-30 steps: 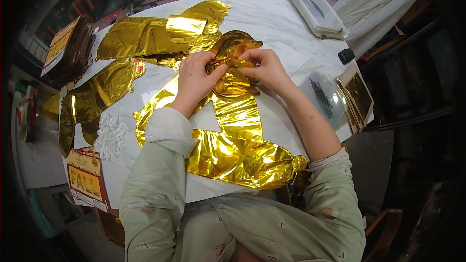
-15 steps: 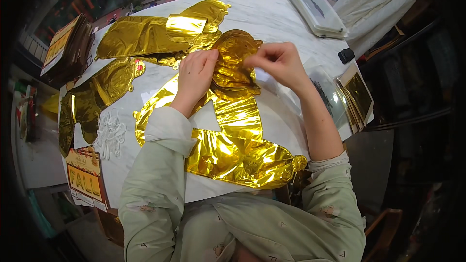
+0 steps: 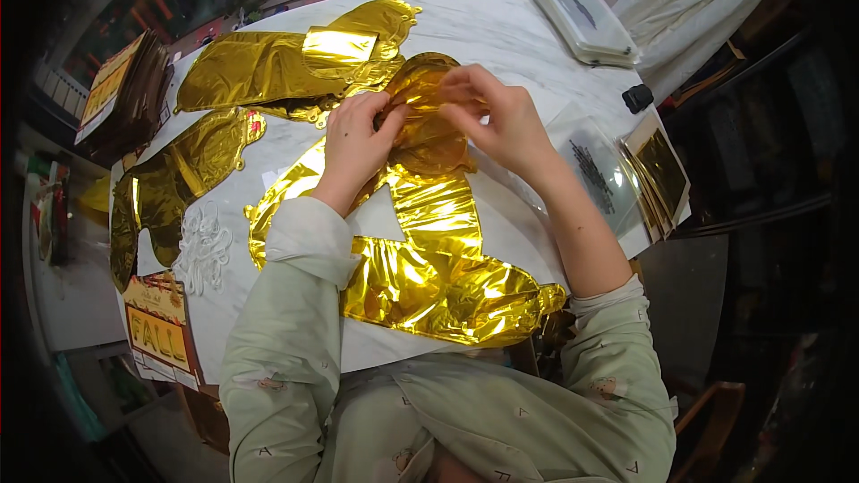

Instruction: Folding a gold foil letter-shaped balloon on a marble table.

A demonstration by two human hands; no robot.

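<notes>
A flat gold foil balloon point(image 3: 438, 215), seemingly letter-shaped, lies on the white marbled table in front of me, its far end raised between my hands. My left hand point(image 3: 358, 139) is closed on the left edge of that end, thumb against fingers. From the right, the bent fingers and thumb of my right hand point(image 3: 501, 121) grip the same foil; their tips partly hide behind it. Another gold foil balloon point(image 3: 255, 67) lies flat beyond my left hand. A third gold balloon point(image 3: 170, 179) rests at the left.
White string point(image 3: 204, 246) lies bunched at left beside a printed package point(image 3: 161, 326). A stack of packages point(image 3: 125, 89) stands far left. Right are a clear bag with dark pieces point(image 3: 595, 174), gold-windowed packets point(image 3: 658, 174), a small black object point(image 3: 637, 98) and a white plastic case point(image 3: 586, 22).
My right hand has shifted slightly and its fingers have spread along the foil. The balloon's raised end looks smoother and rounder; my left thumb has moved over its edge.
</notes>
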